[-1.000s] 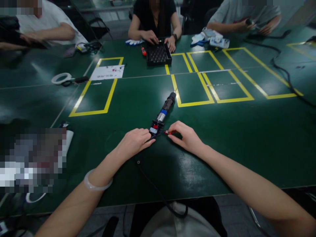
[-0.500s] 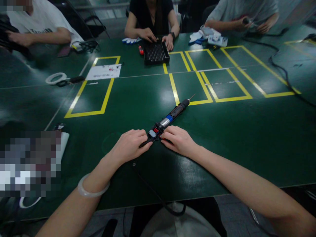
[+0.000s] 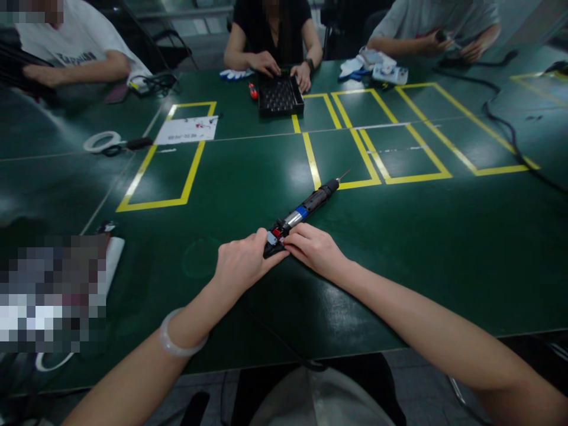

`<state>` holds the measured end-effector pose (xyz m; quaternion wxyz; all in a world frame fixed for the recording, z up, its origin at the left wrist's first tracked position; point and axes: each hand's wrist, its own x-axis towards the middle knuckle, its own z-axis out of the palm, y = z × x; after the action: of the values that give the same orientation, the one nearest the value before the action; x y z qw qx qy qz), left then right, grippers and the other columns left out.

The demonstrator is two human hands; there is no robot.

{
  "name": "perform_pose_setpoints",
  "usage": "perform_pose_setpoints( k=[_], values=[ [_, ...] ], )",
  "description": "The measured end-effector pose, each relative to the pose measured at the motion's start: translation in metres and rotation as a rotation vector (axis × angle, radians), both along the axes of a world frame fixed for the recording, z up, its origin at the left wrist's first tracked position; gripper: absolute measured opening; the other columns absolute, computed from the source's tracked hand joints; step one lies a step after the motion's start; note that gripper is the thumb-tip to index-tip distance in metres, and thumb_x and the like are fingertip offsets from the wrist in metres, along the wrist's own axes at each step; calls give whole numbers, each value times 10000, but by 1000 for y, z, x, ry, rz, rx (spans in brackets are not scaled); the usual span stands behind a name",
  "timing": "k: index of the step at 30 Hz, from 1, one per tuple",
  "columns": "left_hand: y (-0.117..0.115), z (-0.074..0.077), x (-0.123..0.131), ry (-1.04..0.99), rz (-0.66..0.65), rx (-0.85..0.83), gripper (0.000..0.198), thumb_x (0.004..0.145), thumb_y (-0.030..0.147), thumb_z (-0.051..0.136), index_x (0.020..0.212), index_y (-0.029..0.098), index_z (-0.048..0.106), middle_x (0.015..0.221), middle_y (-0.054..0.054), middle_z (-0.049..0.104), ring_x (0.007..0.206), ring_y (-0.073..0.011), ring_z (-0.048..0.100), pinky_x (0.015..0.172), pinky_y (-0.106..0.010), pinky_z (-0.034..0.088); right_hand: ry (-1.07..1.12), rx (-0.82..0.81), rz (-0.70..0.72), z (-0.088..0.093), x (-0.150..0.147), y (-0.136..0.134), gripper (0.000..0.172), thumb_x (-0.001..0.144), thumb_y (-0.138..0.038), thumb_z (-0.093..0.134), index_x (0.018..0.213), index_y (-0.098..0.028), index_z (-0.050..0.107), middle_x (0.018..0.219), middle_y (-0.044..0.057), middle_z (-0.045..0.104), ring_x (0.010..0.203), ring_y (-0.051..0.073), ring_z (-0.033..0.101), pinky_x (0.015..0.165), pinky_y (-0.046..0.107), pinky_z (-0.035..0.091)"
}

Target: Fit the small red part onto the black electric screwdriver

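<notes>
An electric screwdriver (image 3: pixel 297 216) with its casing opened lies slantwise on the green table, its thin bit pointing away to the upper right. A silver motor body, a blue band and small red and grey parts show inside it. My left hand (image 3: pixel 246 257) is closed around the screwdriver's near end, thumb stretched along the lower side. My right hand (image 3: pixel 315 245) pinches at the near right side, beside the red part; a small piece shows at its fingertips, too small to name. A black cord (image 3: pixel 279 340) runs from under my left hand toward the table edge.
Yellow tape outlines (image 3: pixel 153 206) mark the green table (image 3: pixel 421 236). Across it, a person handles a black tray (image 3: pixel 281 111) of small parts; two others sit at the sides. White tape roll (image 3: pixel 102 141), paper sheet (image 3: pixel 189 130), gloves (image 3: pixel 355 68) and a black cable (image 3: pixel 501 127) lie about.
My left hand has moved right and up along the screwdriver, closer to my right hand, covering its near end. My right hand has shifted slightly left. The cord's end is now hidden.
</notes>
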<state>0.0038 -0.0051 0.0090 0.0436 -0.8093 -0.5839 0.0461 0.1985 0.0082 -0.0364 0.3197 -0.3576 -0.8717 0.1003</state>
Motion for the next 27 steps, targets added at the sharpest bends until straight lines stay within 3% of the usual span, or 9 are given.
perform_pose_setpoints(
  k=[10, 16, 21, 27],
  values=[
    [7, -2, -1, -15, 63, 36, 586, 924, 705, 347, 935, 180, 608, 813, -108, 704, 689, -272, 677, 517, -262, 290, -10, 29, 22, -2, 2, -3, 212, 987, -170, 479, 1109, -146, 650, 1098, 121, 677, 982, 218, 626, 826, 347, 514],
    [19, 2, -12, 9, 146, 49, 614, 896, 746, 343, 948, 193, 607, 813, -108, 697, 726, -307, 676, 544, -283, 327, -12, -19, 7, 2, 10, -6, 199, 962, -167, 496, 1101, -156, 637, 1182, 142, 630, 1036, 232, 607, 845, 362, 517],
    [40, 4, -37, 27, 299, 41, 680, 876, 784, 290, 1001, 197, 610, 853, -135, 694, 785, -337, 663, 615, -324, 389, -31, -80, 56, 3, 16, -7, 172, 970, -167, 487, 1050, -161, 639, 1102, 111, 643, 982, 207, 609, 840, 338, 510],
    [75, 4, -87, 25, 553, -51, 845, 815, 858, 212, 1081, 165, 615, 963, -197, 673, 893, -365, 627, 737, -401, 431, -44, -131, 101, 2, 15, -8, 169, 975, -177, 484, 1027, -165, 643, 1068, 99, 642, 960, 189, 606, 816, 309, 500]
  ],
)
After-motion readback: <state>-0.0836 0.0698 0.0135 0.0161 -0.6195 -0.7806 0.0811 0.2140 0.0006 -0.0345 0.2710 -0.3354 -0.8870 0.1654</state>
